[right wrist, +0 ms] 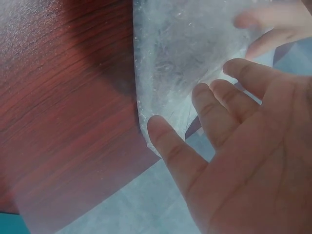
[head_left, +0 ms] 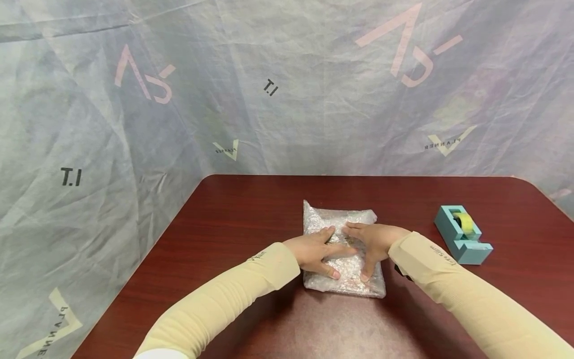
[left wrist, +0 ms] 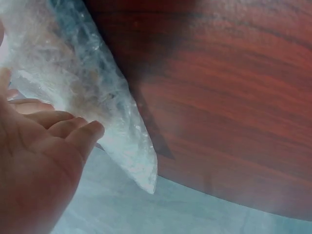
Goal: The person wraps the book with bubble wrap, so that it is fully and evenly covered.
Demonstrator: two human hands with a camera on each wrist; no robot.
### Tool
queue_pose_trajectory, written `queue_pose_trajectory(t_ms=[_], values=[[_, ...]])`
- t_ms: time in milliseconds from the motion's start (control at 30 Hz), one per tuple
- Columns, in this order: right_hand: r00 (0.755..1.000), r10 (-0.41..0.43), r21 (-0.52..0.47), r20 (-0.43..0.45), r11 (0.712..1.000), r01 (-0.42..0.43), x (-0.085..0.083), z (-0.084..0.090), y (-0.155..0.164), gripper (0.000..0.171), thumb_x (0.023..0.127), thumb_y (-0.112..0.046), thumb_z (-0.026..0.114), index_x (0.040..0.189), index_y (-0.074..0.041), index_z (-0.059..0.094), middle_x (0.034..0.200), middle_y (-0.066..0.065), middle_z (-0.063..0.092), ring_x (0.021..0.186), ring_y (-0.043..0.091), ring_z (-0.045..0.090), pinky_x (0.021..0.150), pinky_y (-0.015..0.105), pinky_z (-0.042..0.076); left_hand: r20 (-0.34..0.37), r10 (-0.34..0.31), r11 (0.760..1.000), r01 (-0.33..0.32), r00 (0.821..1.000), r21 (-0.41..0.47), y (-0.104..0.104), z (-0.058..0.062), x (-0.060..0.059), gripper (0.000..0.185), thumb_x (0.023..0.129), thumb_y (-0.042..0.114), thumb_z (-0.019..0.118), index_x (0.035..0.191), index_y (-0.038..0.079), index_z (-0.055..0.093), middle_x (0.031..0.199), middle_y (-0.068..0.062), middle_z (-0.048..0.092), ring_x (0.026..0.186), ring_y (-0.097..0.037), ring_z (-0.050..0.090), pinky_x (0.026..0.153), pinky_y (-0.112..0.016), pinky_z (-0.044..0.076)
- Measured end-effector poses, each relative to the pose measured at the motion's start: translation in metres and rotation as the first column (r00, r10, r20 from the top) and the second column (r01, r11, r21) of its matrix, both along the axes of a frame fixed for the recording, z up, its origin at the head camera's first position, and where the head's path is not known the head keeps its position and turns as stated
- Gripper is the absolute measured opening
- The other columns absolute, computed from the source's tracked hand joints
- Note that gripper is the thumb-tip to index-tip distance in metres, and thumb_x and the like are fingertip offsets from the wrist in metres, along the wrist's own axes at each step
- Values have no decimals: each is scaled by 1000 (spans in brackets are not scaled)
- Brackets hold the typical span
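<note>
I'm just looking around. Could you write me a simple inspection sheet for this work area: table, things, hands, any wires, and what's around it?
Surface: reddish-brown wood-grain table, with a bright glare near the front.
Job's things: a bubble-wrapped package lying on the table; its contents can't be made out.
Clutter: a teal tape dispenser with yellow tape, apart from the package on its right.
Hands: left hand and right hand, fingers spread over the package.
Cables: nothing seen.
Surroundings: a creased grey printed sheet behind and to the left.
</note>
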State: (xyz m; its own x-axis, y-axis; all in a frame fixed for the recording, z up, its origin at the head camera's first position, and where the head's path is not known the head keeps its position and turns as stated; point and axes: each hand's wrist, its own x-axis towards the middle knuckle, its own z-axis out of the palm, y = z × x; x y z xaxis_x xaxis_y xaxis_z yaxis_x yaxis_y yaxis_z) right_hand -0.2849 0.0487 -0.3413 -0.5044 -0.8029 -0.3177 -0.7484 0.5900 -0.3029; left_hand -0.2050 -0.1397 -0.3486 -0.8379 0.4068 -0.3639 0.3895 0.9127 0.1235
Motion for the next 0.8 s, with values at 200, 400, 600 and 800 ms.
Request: queue_pose_trajectory(t_ms=[200,400,600,800], values=[[1000,2,-12,-4,1000,-3,1,-1,7,121,59,-33,100,157,-4,35,163,20,30,142,48,37,110,60,37,-3,-20,999,20,1000,-35,7,-1,-3,69,95,54,62,157,44,34,167,-21,11,155,-29,11,123,-40,18],[999,34,17,-35,999,-34,5,2,10,117,62,-31,99,157,-4,36,162,19,33,140,45,41,109,57,39,-1,1,1000,-1,1000,-27,9,-4,-3,69,93,56,64,156,47,36,168,-18,12,155,-27,11,123,-40,20],[998,47,18,-30,999,-46,8,10,8,111,67,-29,97,157,-5,37,158,19,40,139,42,44,112,59,36,-1,12,999,-12,1000,-31,7,-2,-2,69,93,55,65,155,48,37,168,-18,12,155,-28,13,122,-43,22],[1000,6,-134,7,991,-5,3,20,25,85,81,-29,88,153,-8,47,149,15,53,128,37,56,105,57,44,18,44,999,-44,999,-19,4,1,-1,69,92,54,65,155,50,35,169,-17,9,155,-29,11,122,-44,22]])
